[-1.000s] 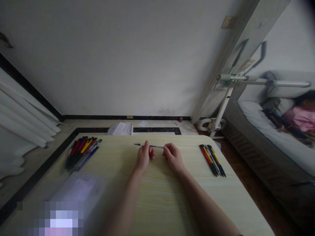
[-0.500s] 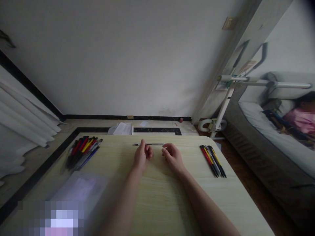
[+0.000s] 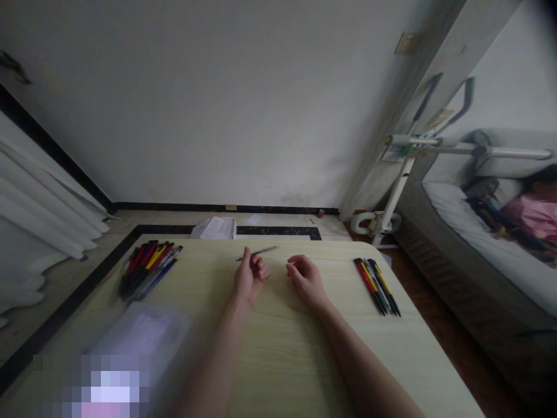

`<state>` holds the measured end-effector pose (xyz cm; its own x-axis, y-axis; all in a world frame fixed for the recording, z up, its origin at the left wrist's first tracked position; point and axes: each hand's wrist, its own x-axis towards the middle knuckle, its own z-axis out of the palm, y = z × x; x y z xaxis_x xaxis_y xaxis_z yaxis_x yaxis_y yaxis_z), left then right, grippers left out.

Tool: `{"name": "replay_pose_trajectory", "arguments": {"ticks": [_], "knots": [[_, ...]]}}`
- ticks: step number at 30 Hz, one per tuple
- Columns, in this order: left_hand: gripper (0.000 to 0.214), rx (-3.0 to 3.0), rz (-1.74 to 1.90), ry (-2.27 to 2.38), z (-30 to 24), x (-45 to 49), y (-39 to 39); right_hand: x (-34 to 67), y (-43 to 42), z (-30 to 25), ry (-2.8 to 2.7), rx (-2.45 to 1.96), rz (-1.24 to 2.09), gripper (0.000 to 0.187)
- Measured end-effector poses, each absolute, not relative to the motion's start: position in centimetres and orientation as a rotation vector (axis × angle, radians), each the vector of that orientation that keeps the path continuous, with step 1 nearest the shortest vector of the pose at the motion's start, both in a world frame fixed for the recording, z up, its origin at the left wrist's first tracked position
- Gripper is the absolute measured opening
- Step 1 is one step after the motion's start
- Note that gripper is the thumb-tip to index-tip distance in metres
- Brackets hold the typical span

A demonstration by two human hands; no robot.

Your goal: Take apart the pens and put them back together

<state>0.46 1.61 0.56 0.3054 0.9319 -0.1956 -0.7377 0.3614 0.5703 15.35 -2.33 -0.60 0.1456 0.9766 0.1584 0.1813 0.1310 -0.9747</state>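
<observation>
My left hand point(image 3: 249, 280) is closed around a slim pen point(image 3: 266, 250), thumb pointing up. The pen has a dark left end and a clear or grey right part, tilted with its right end higher. My right hand point(image 3: 307, 280) is curled just to the right, thumb against the fingers and apart from the pen; whatever its fingertips may hold is hidden. Both hands are over the far middle of the wooden table point(image 3: 287, 354). Nearest my right hand lies a row of red, yellow, grey and black pens point(image 3: 376, 287).
A larger heap of mixed pens point(image 3: 145, 270) lies at the table's left, above a clear plastic bag point(image 3: 143, 331). Beyond the far edge stands a box with papers point(image 3: 214, 227). White exercise equipment point(image 3: 395, 191) and a bed with a person point(image 3: 535, 212) are at the right.
The pen has gone from level to tilted, its right end rising and leaving my right fingers. My left hand has shifted slightly left; my right hand has hardly moved.
</observation>
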Motion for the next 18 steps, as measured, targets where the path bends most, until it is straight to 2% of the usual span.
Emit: {"name": "replay_pose_trajectory", "arguments": {"ticks": [7,18], "knots": [[0.035,0.299,1.122,0.422,0.48,0.21,1.57,15.32,-2.3,-0.72,-1.295,-1.305,0.874,0.022],[0.033,0.333,0.964,0.434,0.16,0.71,1.46,15.41,-2.36,-0.28,-1.274,-1.253,0.882,0.026]]}}
